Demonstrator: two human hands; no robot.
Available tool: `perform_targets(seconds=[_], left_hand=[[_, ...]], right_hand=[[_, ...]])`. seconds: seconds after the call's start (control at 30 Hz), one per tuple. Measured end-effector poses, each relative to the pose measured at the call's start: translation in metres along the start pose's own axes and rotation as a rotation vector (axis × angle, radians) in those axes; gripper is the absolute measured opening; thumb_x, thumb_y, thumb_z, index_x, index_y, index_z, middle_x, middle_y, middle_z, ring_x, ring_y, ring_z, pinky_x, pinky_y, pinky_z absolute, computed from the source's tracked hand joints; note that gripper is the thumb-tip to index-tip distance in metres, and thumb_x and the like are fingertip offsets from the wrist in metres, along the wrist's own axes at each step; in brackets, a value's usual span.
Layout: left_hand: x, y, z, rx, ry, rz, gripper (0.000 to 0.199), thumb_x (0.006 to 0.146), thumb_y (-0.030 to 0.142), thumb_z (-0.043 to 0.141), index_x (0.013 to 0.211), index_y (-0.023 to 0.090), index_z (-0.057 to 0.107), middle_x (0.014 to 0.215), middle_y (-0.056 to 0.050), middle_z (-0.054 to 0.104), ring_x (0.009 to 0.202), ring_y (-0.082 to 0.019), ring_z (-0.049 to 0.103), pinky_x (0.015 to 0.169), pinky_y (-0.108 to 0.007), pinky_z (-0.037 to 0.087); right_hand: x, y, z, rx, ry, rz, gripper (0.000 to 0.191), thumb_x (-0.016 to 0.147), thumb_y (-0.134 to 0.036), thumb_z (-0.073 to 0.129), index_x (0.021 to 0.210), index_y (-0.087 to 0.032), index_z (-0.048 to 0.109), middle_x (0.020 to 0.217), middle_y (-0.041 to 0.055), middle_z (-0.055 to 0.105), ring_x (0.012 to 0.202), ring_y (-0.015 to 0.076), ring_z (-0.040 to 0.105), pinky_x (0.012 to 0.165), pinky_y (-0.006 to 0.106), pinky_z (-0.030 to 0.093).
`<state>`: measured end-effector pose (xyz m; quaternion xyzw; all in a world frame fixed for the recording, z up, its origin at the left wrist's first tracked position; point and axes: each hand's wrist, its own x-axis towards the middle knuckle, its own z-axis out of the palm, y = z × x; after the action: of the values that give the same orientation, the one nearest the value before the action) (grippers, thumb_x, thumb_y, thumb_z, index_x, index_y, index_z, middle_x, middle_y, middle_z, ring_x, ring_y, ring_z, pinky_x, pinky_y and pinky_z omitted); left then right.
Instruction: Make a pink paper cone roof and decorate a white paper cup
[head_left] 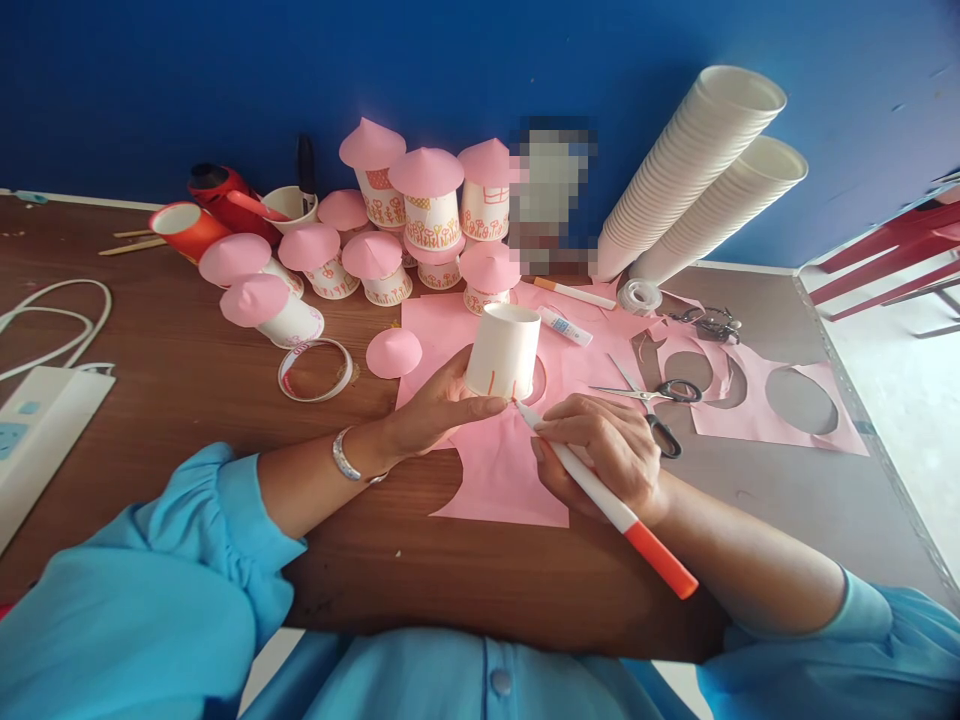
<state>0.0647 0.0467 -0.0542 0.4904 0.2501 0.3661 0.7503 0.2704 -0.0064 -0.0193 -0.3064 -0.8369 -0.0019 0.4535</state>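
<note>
- The left hand (442,395) is closed around the white paper cup (504,345) at its left side, and its thumb lies along the lower edge.
- This cup is held above the pink paper (517,490), with the narrow end up; a few short orange strokes stand near its lower edge.
- The right hand (604,450) grips a white marker (592,480), which has an orange end; its tip is at the lower edge of the cup, near the left thumb.
- To the right of the cup, the scissors (679,390) lie with open blades.
- To the left, one pink cone (394,353) lies on the table (360,560), near a paper ring (283,385).
- Behind are decorated cups (433,222) with pink cone roofs (426,174).
- Two tall cup stacks (686,175) lean at the blue wall (450,60).
</note>
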Motion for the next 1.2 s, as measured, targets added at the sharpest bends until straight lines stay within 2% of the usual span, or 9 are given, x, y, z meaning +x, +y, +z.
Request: perform_targets(seconds=[0.2,0.33,0.4,0.5,0.6,0.73,0.9,1.1,1.2], left_hand=[[0.001,-0.002,0.001,-0.018,0.036,-0.021,0.054,0.079,0.034,0.086,0.126,0.025,0.06,0.131,-0.009,0.064,0.13,-0.032,0.055,0.103,-0.045,0.046],[0.001,-0.005,0.0,0.068,0.082,-0.016,0.064,0.075,0.035,0.09,0.129,0.026,0.056,0.138,-0.01,0.059,0.135,-0.036,0.051,0.107,-0.05,0.045],[0.0,-0.006,0.0,0.15,0.12,-0.008,0.066,0.074,0.035,0.09,0.129,0.026,0.055,0.138,-0.01,0.058,0.136,-0.036,0.05,0.108,-0.052,0.045],[-0.001,-0.007,0.001,0.249,0.135,0.015,0.068,0.072,0.034,0.091,0.129,0.026,0.054,0.14,-0.011,0.057,0.136,-0.036,0.051,0.11,-0.054,0.045],[-0.002,-0.009,0.002,0.265,0.086,0.067,0.072,0.07,0.033,0.093,0.131,0.027,0.053,0.144,-0.011,0.055,0.136,-0.037,0.051,0.11,-0.055,0.046],[-0.002,-0.007,0.0,0.095,-0.076,0.078,0.076,0.072,0.038,0.091,0.138,0.028,0.054,0.146,-0.013,0.056,0.139,-0.039,0.05,0.108,-0.052,0.047],[-0.002,-0.005,-0.005,-0.002,-0.186,0.048,0.054,0.087,0.042,0.077,0.135,0.024,0.06,0.135,-0.013,0.064,0.127,-0.034,0.059,0.101,-0.046,0.049],[-0.002,-0.007,-0.007,-0.001,-0.121,0.034,0.053,0.086,0.037,0.08,0.133,0.023,0.06,0.126,-0.011,0.067,0.116,-0.028,0.062,0.099,-0.043,0.049],[-0.002,-0.009,-0.006,-0.003,-0.045,0.032,0.056,0.084,0.037,0.082,0.134,0.025,0.059,0.129,-0.01,0.066,0.12,-0.029,0.06,0.101,-0.042,0.048]], right_hand=[[-0.006,0.006,-0.005,-0.021,0.049,-0.019,0.027,0.095,-0.01,0.059,0.119,-0.021,0.063,0.076,0.0008,0.069,0.06,0.0164,0.064,0.054,0.029,0.053],[-0.008,0.015,0.0,-0.136,0.031,0.047,0.051,0.093,-0.016,0.069,0.14,-0.026,0.052,0.123,0.0136,0.075,0.106,0.0287,0.075,0.083,0.044,0.063],[-0.008,0.018,0.004,-0.152,-0.027,0.08,0.064,0.091,-0.027,0.075,0.147,-0.028,0.043,0.148,0.0199,0.061,0.133,0.0373,0.063,0.1,0.058,0.057],[-0.009,0.019,0.009,-0.164,-0.093,0.107,0.069,0.091,-0.028,0.076,0.149,-0.027,0.039,0.16,0.0222,0.048,0.149,0.0413,0.047,0.111,0.066,0.047],[-0.01,0.019,0.01,-0.157,-0.088,0.125,0.064,0.091,-0.022,0.075,0.145,-0.028,0.043,0.158,0.0201,0.052,0.146,0.0402,0.05,0.109,0.064,0.05],[-0.008,0.024,0.008,-0.057,-0.048,0.113,0.061,0.09,-0.02,0.074,0.142,-0.029,0.043,0.155,0.0195,0.055,0.142,0.0379,0.056,0.104,0.063,0.055],[-0.006,0.032,0.009,0.109,-0.055,0.169,0.059,0.091,-0.021,0.071,0.142,-0.027,0.042,0.155,0.0202,0.054,0.141,0.0355,0.057,0.106,0.06,0.056],[-0.007,0.038,0.01,0.122,-0.039,0.175,0.07,0.092,-0.038,0.075,0.151,-0.027,0.039,0.153,0.0202,0.054,0.143,0.0395,0.054,0.107,0.064,0.054],[-0.009,0.035,0.004,0.061,0.096,0.137,0.066,0.097,-0.046,0.067,0.154,-0.025,0.043,0.126,0.0165,0.067,0.116,0.035,0.068,0.091,0.053,0.062]])
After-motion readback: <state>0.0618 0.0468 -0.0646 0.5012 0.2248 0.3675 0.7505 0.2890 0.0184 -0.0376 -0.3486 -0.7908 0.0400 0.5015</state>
